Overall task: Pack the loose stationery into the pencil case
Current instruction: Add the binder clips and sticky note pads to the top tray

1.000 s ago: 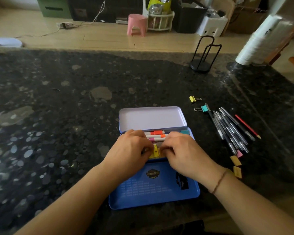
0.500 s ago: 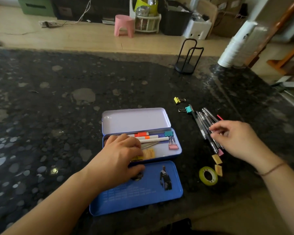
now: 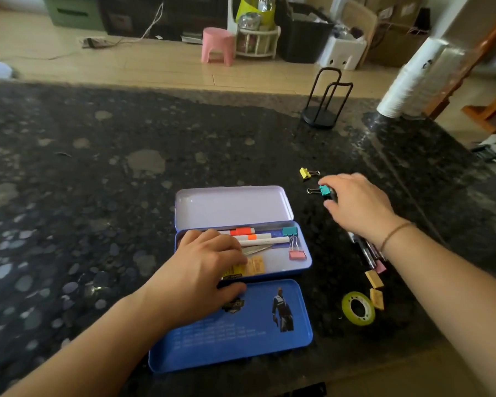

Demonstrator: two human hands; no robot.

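From the head camera, the blue pencil case (image 3: 242,270) lies open on the dark speckled counter (image 3: 98,196), its pale upper lid (image 3: 232,206) tilted back and a second blue lid (image 3: 235,328) folded flat toward the person; the middle tray holds white markers (image 3: 258,239) with orange bands, a teal binder clip (image 3: 289,231), a pink binder clip (image 3: 297,254), and yellow-orange erasers (image 3: 255,265) near the front wall. The left hand (image 3: 204,267) rests on the tray's left part, fingers loosely curved over the contents and thumb on the front lid; whether it grips anything I cannot tell. The right hand (image 3: 358,204) is out to the right of the case, fingers bent, touching a loose teal clip (image 3: 324,190); a firm pinch cannot be made out. A yellow clip (image 3: 305,172) lies just beyond; pens (image 3: 367,253) show under the right wrist; two more erasers (image 3: 374,279) and a green tape roll (image 3: 358,308) lie nearer the person.
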